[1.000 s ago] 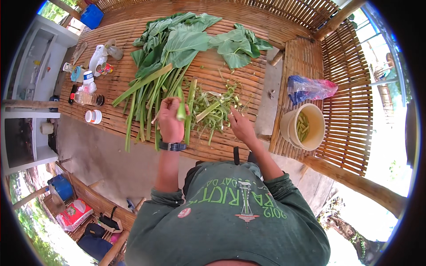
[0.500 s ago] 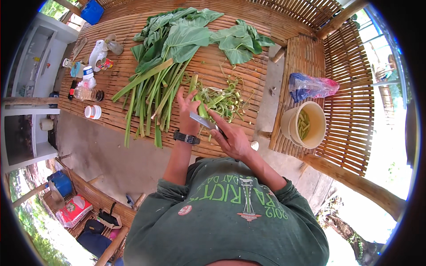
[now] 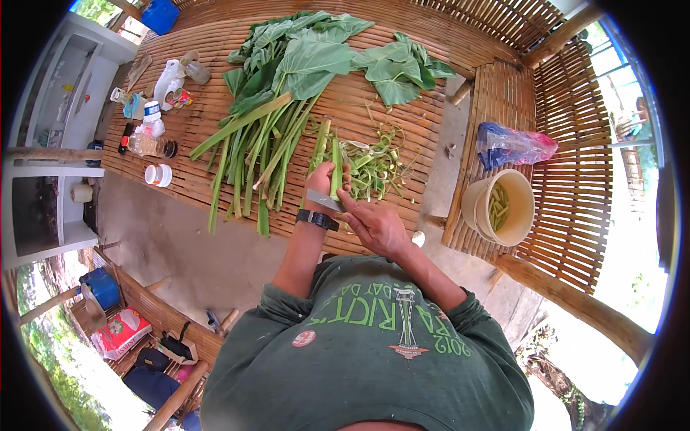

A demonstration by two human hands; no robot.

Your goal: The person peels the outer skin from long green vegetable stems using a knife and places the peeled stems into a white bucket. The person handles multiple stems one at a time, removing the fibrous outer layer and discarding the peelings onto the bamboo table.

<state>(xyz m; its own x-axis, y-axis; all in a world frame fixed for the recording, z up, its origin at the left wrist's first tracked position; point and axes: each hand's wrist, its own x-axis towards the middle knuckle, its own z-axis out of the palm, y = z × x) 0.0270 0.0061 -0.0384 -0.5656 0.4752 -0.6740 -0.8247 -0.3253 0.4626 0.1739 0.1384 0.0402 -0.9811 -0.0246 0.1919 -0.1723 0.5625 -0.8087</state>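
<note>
My left hand (image 3: 323,178), with a black watch at its wrist, is closed round a green leaf stalk (image 3: 336,164) that points away from me. In my right hand (image 3: 379,228) is a knife (image 3: 325,200); its blade lies across the near end of the stalk, close to the left palm. Much of the knife's handle is hidden by my fingers. Just beyond and right of my hands lies a heap of green peelings (image 3: 370,161). A bundle of long stalks (image 3: 269,158) with big green leaves (image 3: 313,65) covers the middle of the bamboo table (image 3: 194,108).
A cream bucket (image 3: 519,208) holding cut stalk pieces stands on the bamboo bench at right, near a blue and pink plastic bag (image 3: 514,146). Bottles and jars, among them a white-lidded jar (image 3: 158,175), crowd the table's left end. More leaves (image 3: 402,68) lie at the far right.
My left fingers, spread before, have closed round the stalk. The knife has dropped slightly toward me, to the stalk's near end. The whole view has shifted a little.
</note>
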